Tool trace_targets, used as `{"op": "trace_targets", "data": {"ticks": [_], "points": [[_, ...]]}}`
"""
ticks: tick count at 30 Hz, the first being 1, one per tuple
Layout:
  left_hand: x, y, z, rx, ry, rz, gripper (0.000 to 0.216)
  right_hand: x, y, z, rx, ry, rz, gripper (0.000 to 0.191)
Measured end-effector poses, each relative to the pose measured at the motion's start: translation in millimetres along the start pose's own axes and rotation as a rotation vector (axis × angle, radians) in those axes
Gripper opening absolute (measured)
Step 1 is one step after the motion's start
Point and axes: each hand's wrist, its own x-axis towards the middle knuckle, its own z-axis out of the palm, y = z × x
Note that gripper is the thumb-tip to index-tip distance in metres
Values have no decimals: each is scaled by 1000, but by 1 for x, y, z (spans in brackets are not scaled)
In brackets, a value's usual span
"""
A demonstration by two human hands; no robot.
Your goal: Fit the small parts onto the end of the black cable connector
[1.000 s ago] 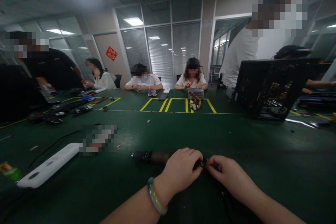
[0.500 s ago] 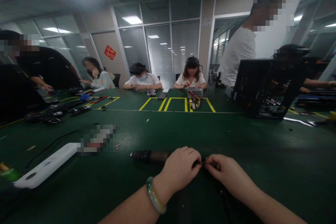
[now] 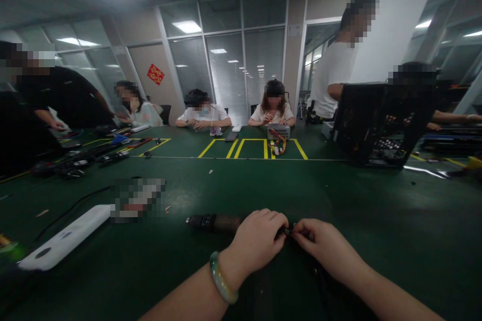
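A dark cylindrical tool (image 3: 222, 222) with a brownish body, black collar and small metal tip lies crosswise on the green table, tip to the left. My left hand (image 3: 260, 235), with a jade-coloured bangle (image 3: 221, 277) on its wrist, covers the right part of this tool, fingers curled round it. Just beyond those fingertips, my right hand (image 3: 324, 245) pinches a small dark piece at the tool's right end. The fingertips of both hands nearly meet, and what lies between them is too small to name. A dark cord seems to run below my right hand.
A white power strip (image 3: 66, 237) lies at the left, a blurred-out object beside it. Cables and parts (image 3: 75, 158) are heaped at the far left. A black computer case (image 3: 371, 125) stands at the right. Across the table, a seated person has a power supply (image 3: 278, 132) with coloured wires.
My hands stay almost in place, with small finger movements at the tool's end. The standing person in white at the right has shifted slightly left and away.
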Motion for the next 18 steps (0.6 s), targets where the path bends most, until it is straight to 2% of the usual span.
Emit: {"op": "trace_targets", "data": {"ticks": [3, 8, 13, 18], "points": [[0, 0, 0, -3, 11, -36, 14, 0, -1, 0, 0, -10, 19, 14], [-1, 1, -2, -3, -6, 43, 10, -1, -5, -1, -7, -2, 14, 14], [-1, 2, -2, 2, 14, -22, 15, 0, -5, -2, 5, -4, 16, 13], [0, 2, -3, 7, 0, 39, 12, 0, -2, 0, -11, -1, 5, 13]]}}
